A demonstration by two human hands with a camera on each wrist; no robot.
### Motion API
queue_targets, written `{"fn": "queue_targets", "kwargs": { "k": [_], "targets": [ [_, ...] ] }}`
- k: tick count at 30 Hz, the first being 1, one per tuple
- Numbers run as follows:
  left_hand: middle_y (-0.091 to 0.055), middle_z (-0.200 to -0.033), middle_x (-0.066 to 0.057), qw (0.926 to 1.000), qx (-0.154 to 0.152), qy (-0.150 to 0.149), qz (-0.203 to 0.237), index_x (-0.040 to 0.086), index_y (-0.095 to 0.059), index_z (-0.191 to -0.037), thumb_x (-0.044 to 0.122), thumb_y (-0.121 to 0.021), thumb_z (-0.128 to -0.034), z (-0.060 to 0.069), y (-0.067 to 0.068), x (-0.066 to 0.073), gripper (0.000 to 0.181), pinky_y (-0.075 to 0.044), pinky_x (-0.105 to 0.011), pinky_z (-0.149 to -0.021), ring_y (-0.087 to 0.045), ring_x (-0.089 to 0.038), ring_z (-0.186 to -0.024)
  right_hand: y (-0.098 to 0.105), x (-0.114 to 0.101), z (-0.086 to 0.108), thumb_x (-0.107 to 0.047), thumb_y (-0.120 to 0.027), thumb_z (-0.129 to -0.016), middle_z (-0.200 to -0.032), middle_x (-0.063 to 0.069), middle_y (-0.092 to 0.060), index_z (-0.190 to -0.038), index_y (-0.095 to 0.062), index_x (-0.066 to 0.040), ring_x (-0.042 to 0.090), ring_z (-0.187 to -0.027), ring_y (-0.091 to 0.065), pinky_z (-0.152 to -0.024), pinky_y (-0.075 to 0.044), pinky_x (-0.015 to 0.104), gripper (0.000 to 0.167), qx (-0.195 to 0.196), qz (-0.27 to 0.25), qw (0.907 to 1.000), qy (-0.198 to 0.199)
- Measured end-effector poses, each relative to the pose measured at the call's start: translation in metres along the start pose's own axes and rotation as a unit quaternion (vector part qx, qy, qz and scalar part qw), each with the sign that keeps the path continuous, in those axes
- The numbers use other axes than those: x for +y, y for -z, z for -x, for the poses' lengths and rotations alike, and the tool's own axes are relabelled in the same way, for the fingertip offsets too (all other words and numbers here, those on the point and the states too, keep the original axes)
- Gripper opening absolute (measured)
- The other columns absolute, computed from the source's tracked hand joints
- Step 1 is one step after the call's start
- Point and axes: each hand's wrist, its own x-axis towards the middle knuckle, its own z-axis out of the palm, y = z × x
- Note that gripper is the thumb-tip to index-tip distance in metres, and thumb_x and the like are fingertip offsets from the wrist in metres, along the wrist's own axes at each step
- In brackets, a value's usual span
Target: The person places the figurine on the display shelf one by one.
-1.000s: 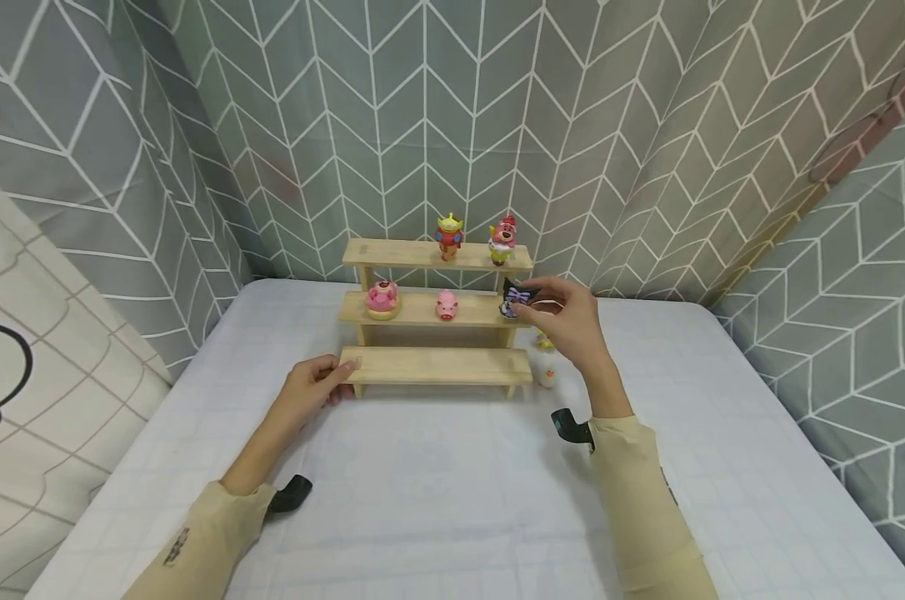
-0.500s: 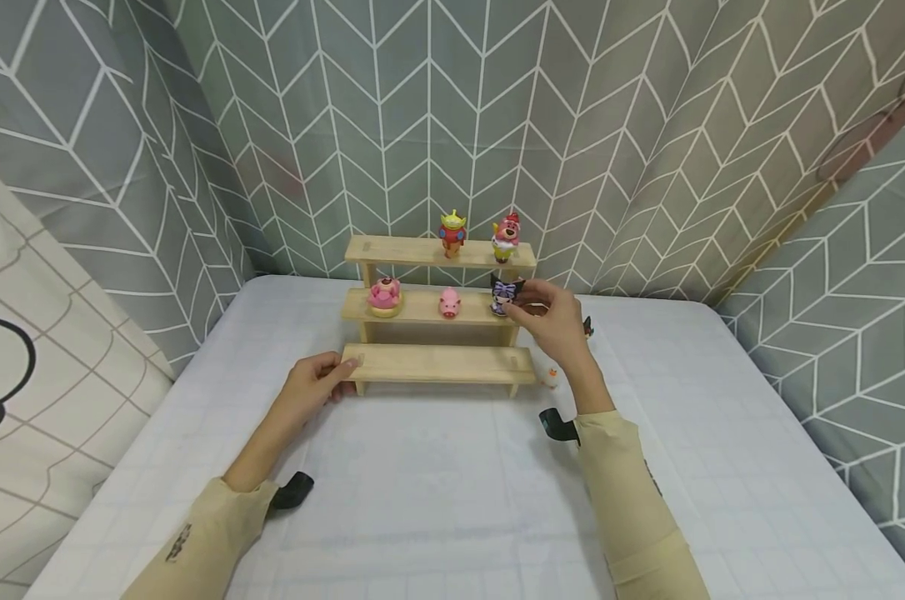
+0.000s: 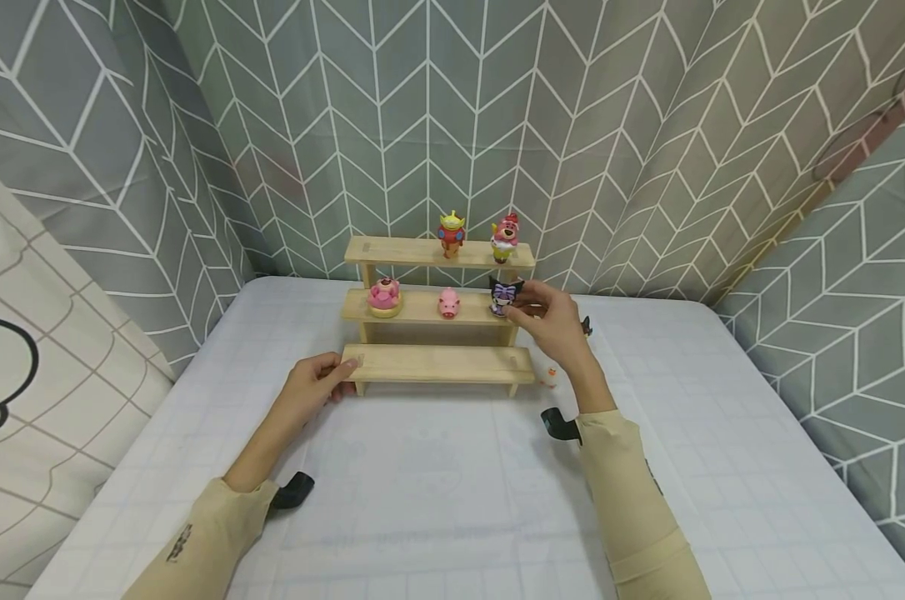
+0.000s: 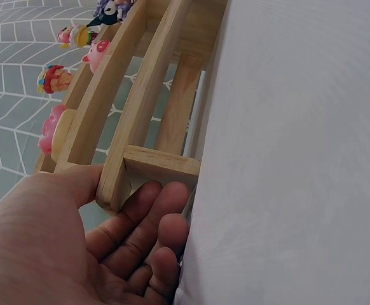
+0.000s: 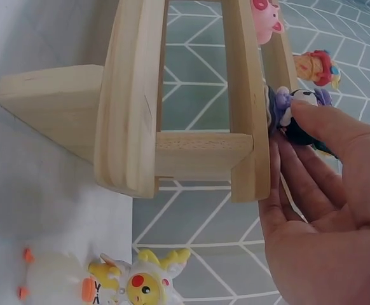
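Observation:
A three-tier wooden display stand [image 3: 437, 364] stands on the white-covered table. My left hand [image 3: 313, 386] grips the left end of its lowest shelf, thumb on top and fingers curled beneath. At the right end of the middle shelf, my right hand [image 3: 553, 323] pinches a black-and-purple figurine [image 3: 503, 296], which stands upright on the wood. Sharing that shelf are a pink pig figurine [image 3: 448, 303] in the middle and a pink bear figurine [image 3: 384, 297] on a yellow base at the left. A green-headed alien figurine [image 3: 451, 234] and a red-hatted bear figurine [image 3: 505, 239] occupy the top shelf.
Right of the stand, on the table, are a white duck figurine [image 5: 58, 278] and a yellow figurine [image 5: 143, 283] in a white hood. Another small dark item [image 3: 587, 326] shows partly behind my right wrist. Patterned grey curtains [image 3: 422, 125] hang around the table.
My right hand has moved left with the black-and-purple figurine, from the middle shelf's right edge onto its right end. Over the last half second little has moved. The left hand keeps its place.

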Motion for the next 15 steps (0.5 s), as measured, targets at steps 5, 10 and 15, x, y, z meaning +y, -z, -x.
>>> {"fn": "queue_targets", "kwargs": {
  "k": [5,10,15],
  "targets": [
    [-0.065,-0.074,-0.004,1.0,0.001,-0.002,-0.001,0.0,-0.066,-0.099,0.039,-0.063,-0.107,0.0,0.0,0.0,0.04,-0.045,-0.025,-0.06,-0.056,-0.013,-0.067,0.003,-0.002,0.003,-0.013,-0.078,-0.097,-0.126,0.02,-0.07,-0.134,-0.064,0.0,0.031,-0.114,-0.07,-0.098,-0.056,0.028,0.042,-0.01,-0.01,0.9999,0.0],
    [-0.066,-0.075,-0.003,1.0,0.001,0.001,0.002,0.0,-0.065,-0.099,0.039,-0.063,-0.1072,0.0,0.0,-0.001,0.039,-0.045,-0.024,-0.06,-0.056,-0.013,-0.068,0.009,-0.001,0.005,-0.012,-0.079,-0.096,-0.128,0.023,-0.069,-0.137,-0.062,0.003,0.034,-0.118,-0.068,-0.1,-0.055,0.029,0.047,-0.015,-0.033,0.9993,0.007],
    [-0.066,-0.075,-0.003,1.0,0.001,0.004,0.005,0.0,-0.065,-0.1,0.039,-0.063,-0.107,0.0,0.0,0.001,0.039,-0.046,-0.025,-0.061,-0.056,-0.013,-0.068,0.019,0.006,0.007,-0.013,-0.08,-0.095,-0.126,0.021,-0.072,-0.134,-0.066,0.0,0.034,-0.118,-0.068,-0.1,-0.054,0.027,0.043,-0.013,-0.038,0.9989,0.023]
  ]
}}
